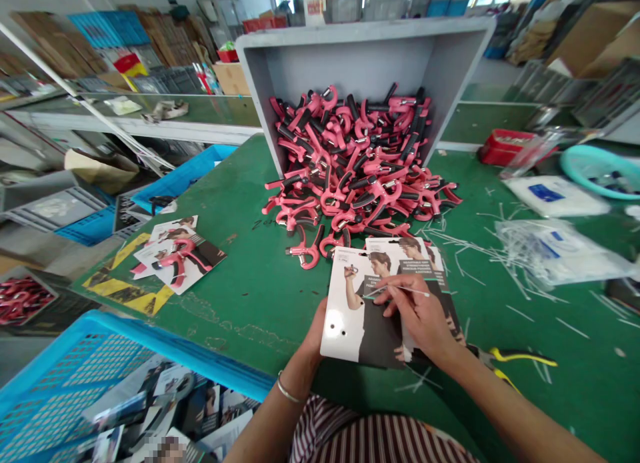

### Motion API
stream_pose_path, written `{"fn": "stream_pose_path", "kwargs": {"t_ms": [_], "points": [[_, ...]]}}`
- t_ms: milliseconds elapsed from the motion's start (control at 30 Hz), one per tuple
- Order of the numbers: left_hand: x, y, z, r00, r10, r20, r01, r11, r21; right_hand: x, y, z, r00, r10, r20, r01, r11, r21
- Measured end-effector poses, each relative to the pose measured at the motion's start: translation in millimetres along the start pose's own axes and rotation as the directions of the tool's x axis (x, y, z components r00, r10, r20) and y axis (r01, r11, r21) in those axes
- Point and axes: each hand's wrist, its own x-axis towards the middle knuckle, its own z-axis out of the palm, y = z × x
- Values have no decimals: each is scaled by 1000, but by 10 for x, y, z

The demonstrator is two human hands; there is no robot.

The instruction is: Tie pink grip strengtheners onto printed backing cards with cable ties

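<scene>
My left hand is closed on the left edge of a printed cardboard card, its thumb side showing and the other fingers hidden behind. The card is white and dark grey, with small punched holes. My right hand pinches a thin white cable tie over the card's face; one end lies close to a hole. More such cards overlap on the table to the right, partly under my right hand. Just beyond the cards, pink-and-black hand grip strengtheners spill from a tipped grey bin.
Yellow-handled pliers and loose cable ties lie right, near plastic bags of ties. A carded pink grip rests on cards at the left. Below stands a blue crate of packaged goods. A turquoise basin is far right.
</scene>
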Motion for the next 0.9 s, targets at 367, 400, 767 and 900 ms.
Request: {"fn": "stream_pose_path", "kwargs": {"t_ms": [367,400,767,900], "points": [[-56,236,-19,992,50,120,-87,938,336,125,-115,-159,958,94,273,-140,978,157],[-60,216,-15,991,82,111,-116,930,348,120,-109,-164,955,93,281,-141,978,156],[-608,-125,-253,952,292,88,-286,751,596,67,-74,-148,960,-36,278,70,991,-114],[-813,-64,-282,981,155,120,-192,883,428,59,-73,-144,959,-54,279,90,989,-117]]}}
